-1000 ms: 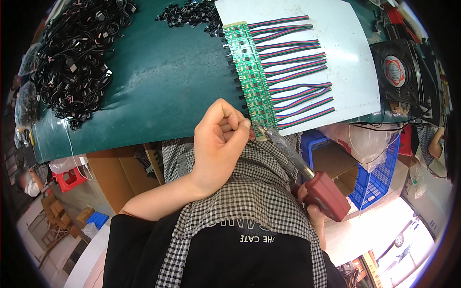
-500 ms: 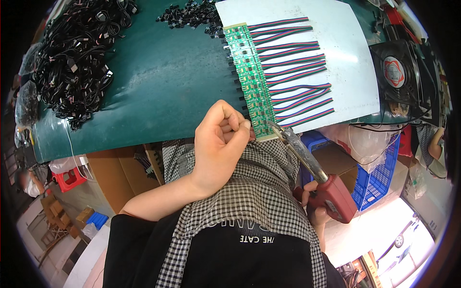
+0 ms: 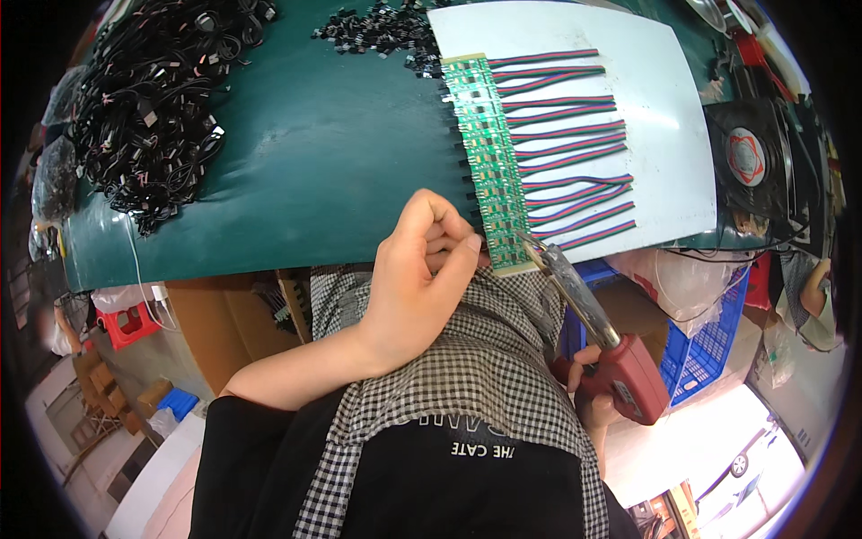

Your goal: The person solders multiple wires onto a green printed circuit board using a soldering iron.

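Observation:
A long strip of joined green circuit boards [image 3: 495, 162] lies on a white sheet. Flat multicoloured ribbon wires [image 3: 575, 135] fan out from its right side, and small black connectors stick out along its left. At the strip's near left edge, my left hand [image 3: 422, 278] is closed in a pinch; what its fingertips hold is hidden. My right hand [image 3: 593, 395] is wrapped round the handle of a dark red soldering gun [image 3: 628, 373]. The gun's tip rests at or just over the right side of the strip's near end; I cannot tell whether it touches.
Bundled black cables [image 3: 148, 117] cover the table's far left. Small black connectors [image 3: 382, 31] are heaped at the back. A black fan [image 3: 750, 153] stands on the right. Under the table edge are a blue plastic crate [image 3: 700, 350], a cardboard box [image 3: 215, 323] and a red stool [image 3: 126, 328].
The whole table scene has shifted slightly right and down in the picture. Both hands keep nearly the same place against the board strip, the soldering gun's tip still at its near end.

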